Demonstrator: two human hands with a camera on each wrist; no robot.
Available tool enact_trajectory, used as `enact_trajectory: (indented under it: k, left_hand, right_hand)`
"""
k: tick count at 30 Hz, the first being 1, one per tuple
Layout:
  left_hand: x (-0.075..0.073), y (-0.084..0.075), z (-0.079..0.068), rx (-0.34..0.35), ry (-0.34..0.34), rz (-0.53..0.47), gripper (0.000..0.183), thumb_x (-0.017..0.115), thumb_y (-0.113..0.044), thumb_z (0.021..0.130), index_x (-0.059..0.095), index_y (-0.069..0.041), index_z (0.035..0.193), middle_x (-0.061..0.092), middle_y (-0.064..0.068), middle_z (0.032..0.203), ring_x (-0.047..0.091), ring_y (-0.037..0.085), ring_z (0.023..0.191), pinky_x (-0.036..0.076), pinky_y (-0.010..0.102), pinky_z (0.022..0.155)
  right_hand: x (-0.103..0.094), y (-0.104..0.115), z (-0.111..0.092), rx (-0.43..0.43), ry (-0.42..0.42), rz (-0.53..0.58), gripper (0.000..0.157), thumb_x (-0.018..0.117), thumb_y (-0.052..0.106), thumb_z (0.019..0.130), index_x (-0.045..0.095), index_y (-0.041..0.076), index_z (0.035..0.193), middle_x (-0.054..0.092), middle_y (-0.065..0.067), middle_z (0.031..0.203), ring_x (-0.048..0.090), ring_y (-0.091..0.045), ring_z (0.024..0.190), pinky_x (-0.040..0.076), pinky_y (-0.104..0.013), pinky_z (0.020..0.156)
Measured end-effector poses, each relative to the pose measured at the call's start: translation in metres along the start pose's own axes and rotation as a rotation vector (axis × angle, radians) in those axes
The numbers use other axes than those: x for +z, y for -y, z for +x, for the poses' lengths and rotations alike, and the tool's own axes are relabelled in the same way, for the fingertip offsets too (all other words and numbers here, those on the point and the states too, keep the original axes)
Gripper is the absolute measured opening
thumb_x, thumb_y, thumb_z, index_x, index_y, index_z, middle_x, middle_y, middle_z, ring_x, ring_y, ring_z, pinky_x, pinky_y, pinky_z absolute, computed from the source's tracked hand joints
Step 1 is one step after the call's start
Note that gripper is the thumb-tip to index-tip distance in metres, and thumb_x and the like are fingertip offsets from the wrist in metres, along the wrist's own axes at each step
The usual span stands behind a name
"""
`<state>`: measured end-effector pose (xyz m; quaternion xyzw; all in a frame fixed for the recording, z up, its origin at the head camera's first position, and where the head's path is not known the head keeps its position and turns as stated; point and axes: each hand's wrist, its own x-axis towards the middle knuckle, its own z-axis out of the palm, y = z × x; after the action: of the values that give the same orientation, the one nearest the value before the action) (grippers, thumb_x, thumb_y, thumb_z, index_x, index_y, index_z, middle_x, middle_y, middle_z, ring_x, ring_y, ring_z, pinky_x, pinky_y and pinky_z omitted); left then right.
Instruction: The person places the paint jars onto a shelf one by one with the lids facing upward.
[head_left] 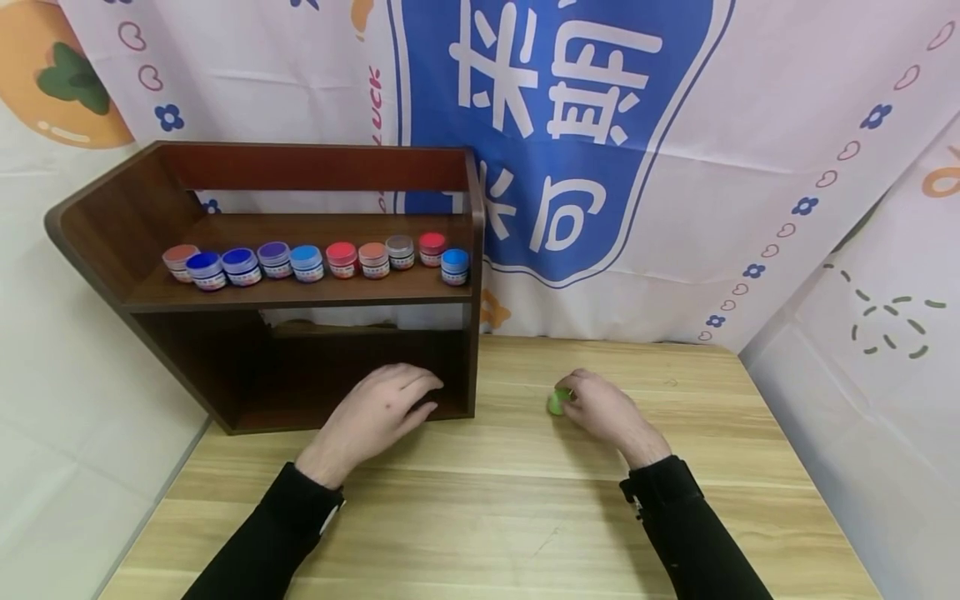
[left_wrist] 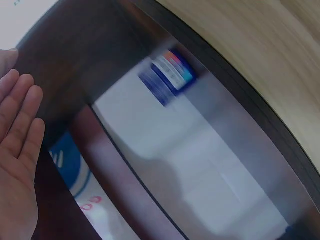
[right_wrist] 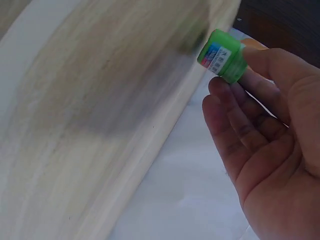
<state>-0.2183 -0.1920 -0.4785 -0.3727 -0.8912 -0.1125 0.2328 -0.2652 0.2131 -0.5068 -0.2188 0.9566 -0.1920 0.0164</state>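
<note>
My right hand [head_left: 600, 408] pinches a small green paint jar [head_left: 557, 403] between thumb and fingers, close over the table to the right of the shelf. The right wrist view shows the printed label on this green jar [right_wrist: 222, 56], with its remaining fingers loosely bent below. My left hand [head_left: 382, 408] is held before the lower compartment of the brown shelf [head_left: 300, 293], fingers relaxed and holding nothing. Apart from the left fingers, a blurred dark blue paint jar [left_wrist: 169, 76] shows in the left wrist view, inside the shelf; the head view does not show it there.
Along the shelf's upper board stands a row of several paint jars, among them a red jar [head_left: 342, 260] and a light blue jar [head_left: 454, 267]. The wooden table [head_left: 480, 517] meets a printed cloth [head_left: 660, 250] hung behind it.
</note>
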Motion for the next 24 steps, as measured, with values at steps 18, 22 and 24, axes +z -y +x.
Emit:
enact_trajectory:
  k: [18, 22, 24]
  left_hand:
    - [0.015, -0.043, 0.026, 0.069, -0.042, -0.063, 0.039, 0.093, -0.025, 0.105, 0.079, -0.018, 0.141, 0.084, -0.003, 0.137, 0.080, 0.016, 0.128, 0.069, 0.040, 0.113]
    - [0.017, -0.050, 0.033, 0.078, -0.069, -0.080, 0.041, 0.094, -0.025, 0.104, 0.079, -0.017, 0.141, 0.084, -0.002, 0.138, 0.081, 0.017, 0.128, 0.070, 0.039, 0.111]
    - [0.018, -0.053, 0.036, 0.094, -0.088, -0.085, 0.043, 0.095, -0.026, 0.103, 0.078, -0.016, 0.141, 0.083, -0.001, 0.137, 0.081, 0.017, 0.127, 0.070, 0.038, 0.110]
  right_hand:
    - [-0.019, 0.031, -0.014, -0.037, -0.057, 0.279, 0.025, 0.081, 0.021, 0.111, 0.084, 0.007, 0.131, 0.080, -0.006, 0.125, 0.076, -0.014, 0.107, 0.069, -0.030, 0.092]
    - [-0.025, 0.046, -0.016, -0.075, -0.046, 0.384, 0.025, 0.080, 0.020, 0.112, 0.083, 0.005, 0.132, 0.079, -0.010, 0.128, 0.076, -0.016, 0.110, 0.071, -0.026, 0.094]
    - [-0.027, 0.054, -0.018, -0.090, -0.045, 0.419, 0.025, 0.080, 0.021, 0.112, 0.083, 0.005, 0.132, 0.080, -0.011, 0.130, 0.076, -0.017, 0.111, 0.070, -0.025, 0.094]
